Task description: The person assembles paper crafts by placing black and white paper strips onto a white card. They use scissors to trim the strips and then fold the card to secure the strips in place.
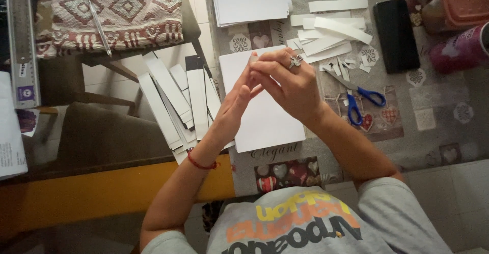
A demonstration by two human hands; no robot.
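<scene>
Patterned tablecloth [433,116] under white sheet [265,116] | my left hand [234,104] and right hand [290,81] met above it, fingertips pinching a small paper piece [253,58] | blue scissors [361,99] just right | firm, even pressure seemed wise.

White paper sheet [265,116], blue-handled scissors [359,99], red wrist bracelet [200,163], black case [396,35], heart-patterned grey tablecloth [433,111]

A flat black rectangular device with a dark screen [396,35] lies on the patterned tablecloth at upper right, beside cut white paper strips. Right of it stand a lidded red-orange container [461,4] and a pink cylindrical package [458,50]. At far left, a small purple label [25,93] marks a metal ruler.
</scene>
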